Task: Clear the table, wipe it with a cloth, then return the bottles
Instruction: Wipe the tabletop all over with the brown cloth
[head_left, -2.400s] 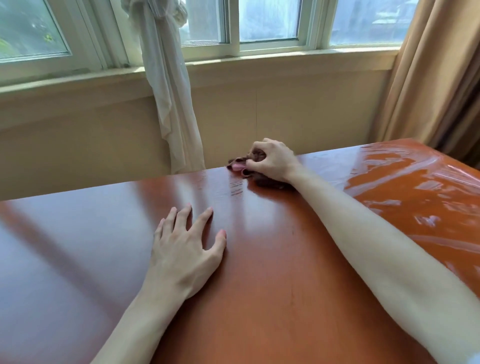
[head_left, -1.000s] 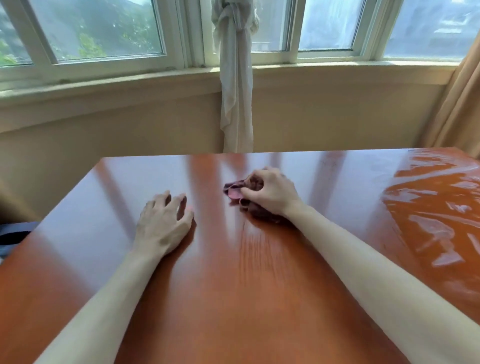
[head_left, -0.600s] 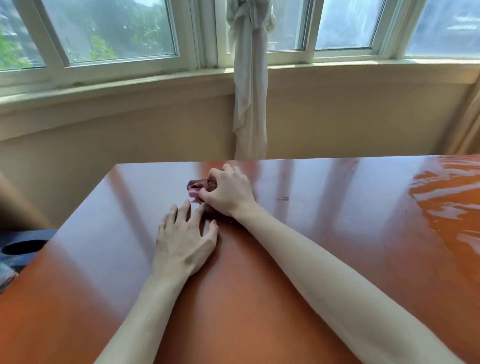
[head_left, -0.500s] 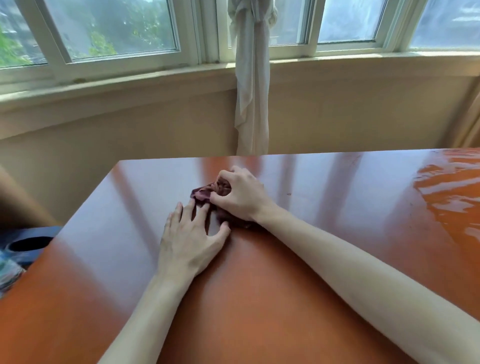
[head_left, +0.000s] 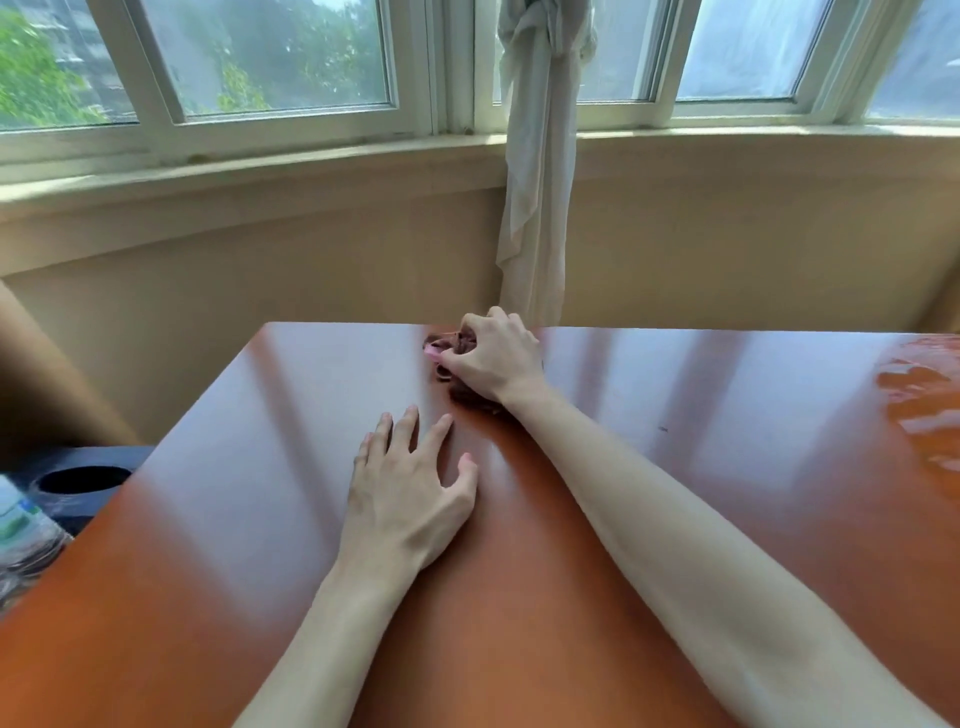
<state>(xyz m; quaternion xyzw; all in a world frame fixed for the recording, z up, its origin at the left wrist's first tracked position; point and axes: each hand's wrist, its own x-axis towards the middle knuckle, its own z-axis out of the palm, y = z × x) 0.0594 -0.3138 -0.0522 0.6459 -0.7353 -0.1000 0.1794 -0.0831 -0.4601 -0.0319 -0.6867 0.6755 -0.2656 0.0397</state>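
The desk (head_left: 675, 519) is cleared. The right hand (head_left: 496, 358) grips the cloth (head_left: 451, 349) by the far edge, wiping. The left hand (head_left: 405, 493) lies flat, fingers spread. A bottle (head_left: 21, 525) waits off the left edge.

Both our bare forearms reached forward from the bottom edge. Our left hand (head_left: 408, 499) lay palm down with its fingers (head_left: 410, 423) straight and slightly fanned, the thumb angled out to the right. Our right arm stretched further ahead, crossing diagonally from the lower right. Our right hand (head_left: 496, 358) sat knuckles up, its fingers curled tightly round a bunched dark red cloth (head_left: 452, 345). The two hands stayed apart, right beyond left.
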